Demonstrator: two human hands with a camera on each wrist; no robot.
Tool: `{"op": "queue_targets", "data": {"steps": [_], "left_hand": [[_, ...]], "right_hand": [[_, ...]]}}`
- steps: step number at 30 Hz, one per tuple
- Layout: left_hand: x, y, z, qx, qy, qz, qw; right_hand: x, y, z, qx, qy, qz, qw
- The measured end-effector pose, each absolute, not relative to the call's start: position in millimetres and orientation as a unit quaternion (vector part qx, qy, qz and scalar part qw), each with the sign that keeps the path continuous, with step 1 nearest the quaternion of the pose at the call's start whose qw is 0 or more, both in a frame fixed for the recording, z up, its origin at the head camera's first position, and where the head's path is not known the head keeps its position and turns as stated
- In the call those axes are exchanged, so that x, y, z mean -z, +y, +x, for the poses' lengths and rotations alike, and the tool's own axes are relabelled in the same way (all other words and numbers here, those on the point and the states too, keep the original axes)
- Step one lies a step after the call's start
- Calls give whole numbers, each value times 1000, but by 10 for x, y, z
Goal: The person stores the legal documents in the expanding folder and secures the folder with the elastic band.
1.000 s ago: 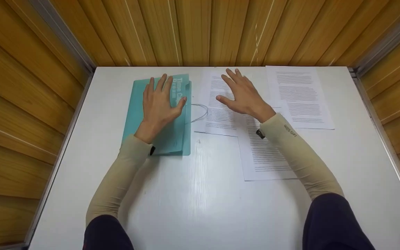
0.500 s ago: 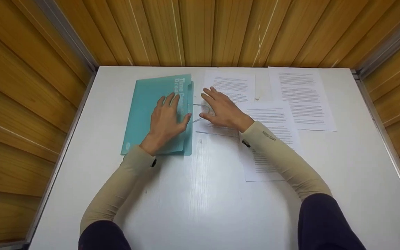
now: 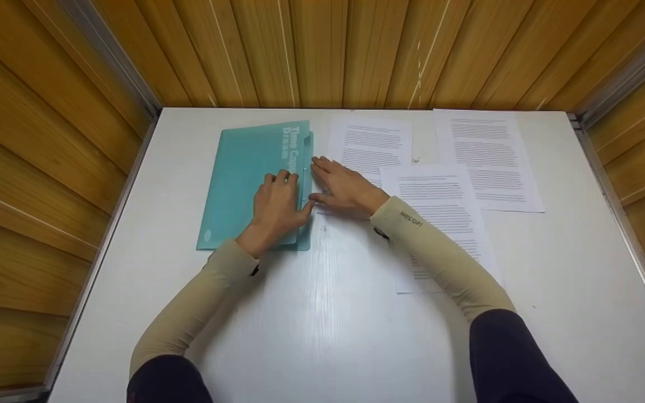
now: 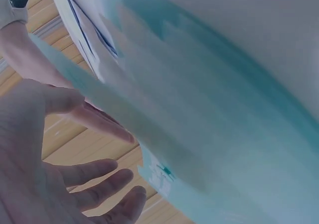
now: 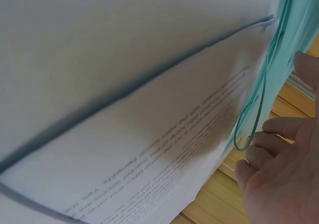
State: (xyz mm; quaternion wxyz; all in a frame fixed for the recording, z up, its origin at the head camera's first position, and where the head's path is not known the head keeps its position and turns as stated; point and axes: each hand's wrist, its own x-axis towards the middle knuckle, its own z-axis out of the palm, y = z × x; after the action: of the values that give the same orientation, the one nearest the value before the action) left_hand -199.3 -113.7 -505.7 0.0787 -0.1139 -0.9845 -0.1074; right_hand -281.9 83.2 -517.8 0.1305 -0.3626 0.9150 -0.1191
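A teal plastic folder point(image 3: 238, 173) with white lettering lies flat at the table's left back. Over its right part is my left hand point(image 3: 279, 208), fingers bent, thumb by the folder's edge; the left wrist view shows the thumb and fingers apart with nothing between them. My right hand point(image 3: 347, 190) is at the folder's right edge, above a printed sheet point(image 3: 375, 137), its fingers fairly straight. A thin elastic cord point(image 5: 242, 149) loops from the folder close to the right fingers. Whether the fingers touch the cord cannot be made out.
Two more printed sheets lie to the right, one nearer point(image 3: 440, 218) under the right forearm and one farther point(image 3: 485, 162). The white table point(image 3: 311, 336) ends at a wooden plank wall point(image 3: 322, 56) behind, with similar walls at both sides.
Both hands have moved nearer to the person and toward each other. The right hand has come left from above the papers to the folder's edge. The left fingers have bent more.
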Motion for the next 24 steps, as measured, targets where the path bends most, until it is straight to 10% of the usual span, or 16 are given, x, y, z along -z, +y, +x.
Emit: {"op": "queue_targets", "data": {"steps": [24], "left_hand": [[5025,-1022,-1989,110,-991,-70,16]], "right_hand": [[5233,701,-2731,54,915,-377,135]]}}
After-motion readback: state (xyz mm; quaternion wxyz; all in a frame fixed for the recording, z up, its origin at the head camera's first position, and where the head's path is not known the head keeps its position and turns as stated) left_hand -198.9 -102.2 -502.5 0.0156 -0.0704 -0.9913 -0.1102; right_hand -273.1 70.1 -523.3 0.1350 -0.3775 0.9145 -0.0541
